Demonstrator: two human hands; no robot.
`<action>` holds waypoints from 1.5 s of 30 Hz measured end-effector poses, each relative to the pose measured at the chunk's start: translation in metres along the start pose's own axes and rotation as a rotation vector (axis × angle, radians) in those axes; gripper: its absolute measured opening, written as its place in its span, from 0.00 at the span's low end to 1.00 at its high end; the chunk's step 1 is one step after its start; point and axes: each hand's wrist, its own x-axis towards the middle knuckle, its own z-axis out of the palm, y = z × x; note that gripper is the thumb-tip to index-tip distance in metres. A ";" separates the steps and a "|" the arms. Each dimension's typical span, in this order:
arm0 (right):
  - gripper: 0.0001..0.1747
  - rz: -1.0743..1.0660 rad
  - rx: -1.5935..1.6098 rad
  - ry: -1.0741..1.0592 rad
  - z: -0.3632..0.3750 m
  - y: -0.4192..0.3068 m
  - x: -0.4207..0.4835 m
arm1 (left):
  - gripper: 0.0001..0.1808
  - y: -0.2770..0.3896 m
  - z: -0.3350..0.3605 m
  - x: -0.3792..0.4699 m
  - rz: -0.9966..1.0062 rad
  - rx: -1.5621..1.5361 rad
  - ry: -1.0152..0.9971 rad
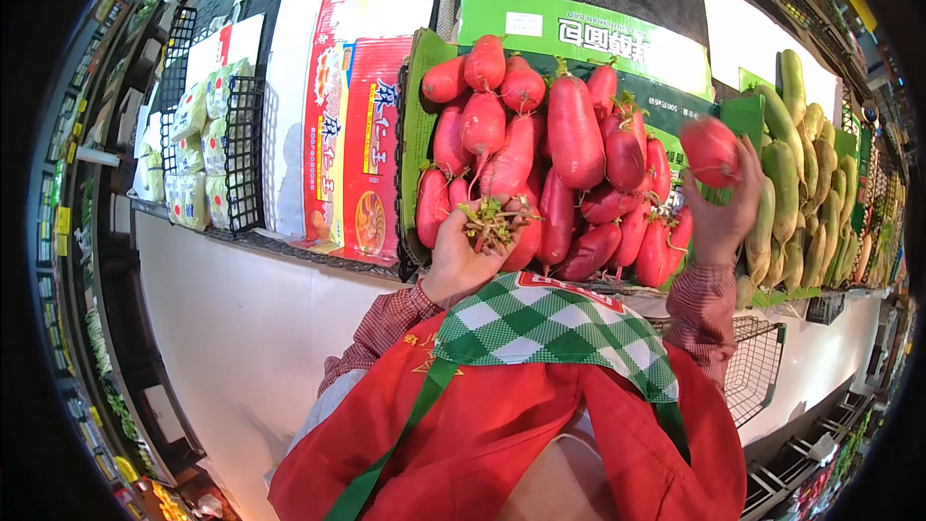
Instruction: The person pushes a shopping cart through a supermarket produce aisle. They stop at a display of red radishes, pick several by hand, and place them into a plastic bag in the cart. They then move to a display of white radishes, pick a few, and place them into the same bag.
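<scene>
In my left hand (450, 260) rests a bunch of green and brown radish-top trimmings (493, 226), cupped in the palm. My right hand (727, 211) is raised at the right of the pile, its fingers around a red radish (710, 152) that is slightly blurred. Before me, many large red radishes (575, 132) lie heaped in a cardboard display box with a green side (425, 65). Some carry short leafy stubs, others thin roots. The left hand is just in front of the heap's near side and hides part of the radishes behind it.
Green radishes (781, 181) are piled to the right. At left, packaged goods (189, 152) stand beside a black plastic grid divider (244, 155). Printed red cardboard (354, 152) covers the display between. A wire basket (756, 369) is low at right, near my sleeve.
</scene>
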 end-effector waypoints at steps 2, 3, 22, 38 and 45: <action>0.46 -0.180 0.177 -0.045 0.019 -0.033 0.012 | 0.18 0.003 0.000 -0.003 0.006 -0.062 0.007; 0.47 -0.255 0.220 -0.107 0.028 -0.047 0.015 | 0.18 0.004 0.000 -0.004 0.018 -0.055 0.041; 0.21 0.279 0.126 -0.227 0.032 0.037 -0.091 | 0.19 0.007 0.004 -0.003 0.078 0.054 0.035; 0.27 0.682 0.158 -0.068 0.012 0.157 -0.124 | 0.18 -0.011 0.017 0.013 0.003 0.092 0.124; 0.15 0.871 1.104 -0.078 0.018 0.070 -0.001 | 0.18 -0.003 0.013 0.002 0.003 -0.047 0.055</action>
